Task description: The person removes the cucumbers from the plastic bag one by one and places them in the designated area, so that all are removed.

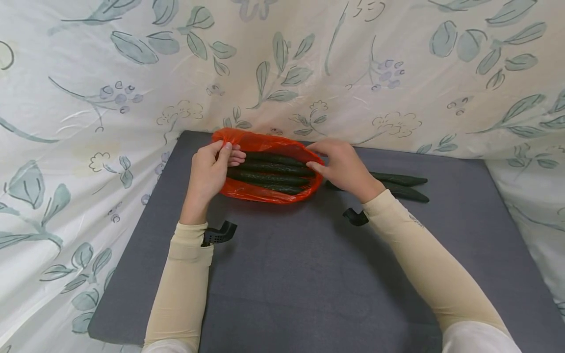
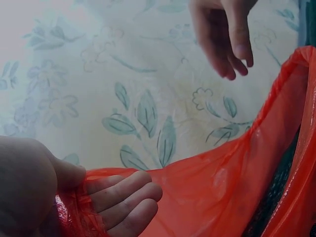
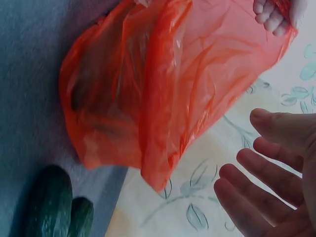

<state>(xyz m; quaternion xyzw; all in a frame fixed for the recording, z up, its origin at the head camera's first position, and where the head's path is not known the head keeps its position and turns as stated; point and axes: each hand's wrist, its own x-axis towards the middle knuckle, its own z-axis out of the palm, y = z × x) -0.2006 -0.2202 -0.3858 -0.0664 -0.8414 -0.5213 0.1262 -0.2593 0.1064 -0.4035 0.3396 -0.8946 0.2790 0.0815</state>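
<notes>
A red plastic bag (image 1: 260, 142) lies on the table with its mouth spread, and several dark green cucumbers (image 1: 272, 168) are inside it. My left hand (image 1: 209, 169) pinches the left part of the bag's rim between thumb and fingers; the left wrist view shows the gathered plastic (image 2: 81, 212) there. Beside the bag's right end is my right hand (image 1: 343, 166), its fingers spread. In the right wrist view those fingers (image 3: 261, 173) stand apart from the bag and hold nothing. Two cucumbers (image 1: 408, 192) lie outside the bag, partly hidden under the right hand and wrist.
The grey tabletop (image 1: 287, 264) reaches toward me and to both sides. A white cloth (image 1: 282, 63) with a leaf print hangs behind the table. Black camera mounts (image 1: 219, 233) sit on both wrists, over beige sleeves (image 1: 183, 284).
</notes>
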